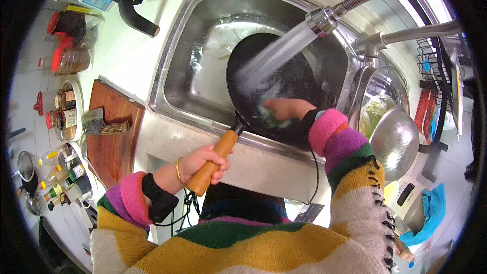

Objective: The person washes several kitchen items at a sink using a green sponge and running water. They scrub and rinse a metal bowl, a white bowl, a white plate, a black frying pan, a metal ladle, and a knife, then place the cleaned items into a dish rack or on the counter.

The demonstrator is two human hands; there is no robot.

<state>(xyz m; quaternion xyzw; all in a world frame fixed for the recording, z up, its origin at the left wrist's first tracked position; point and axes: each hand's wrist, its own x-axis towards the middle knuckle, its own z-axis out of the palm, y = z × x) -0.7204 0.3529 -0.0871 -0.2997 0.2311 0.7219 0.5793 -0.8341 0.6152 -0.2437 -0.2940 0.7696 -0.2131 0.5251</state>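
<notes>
My left hand (207,161) is wrapped around the wooden handle (224,144) of a black wok (262,57), which sits tilted in the stainless steel sink (182,53). Inside the wok, my right hand (287,110) presses a greenish scrubber (268,112) against the surface; blur and the fingers partly hide it. From the upper right, a spray head (321,21) on a flexible metal hose pours a wide stream of water (281,53) into the wok, just beyond my right hand.
Left of the sink, a cleaver (102,122) lies on a wooden cutting board (114,152). Jars (70,61) and bottles (62,182) line the left side. A metal bowl (395,140) and leafy vegetables (374,114) stand at right, near a blue cloth (432,213). Cords hang from both wrists.
</notes>
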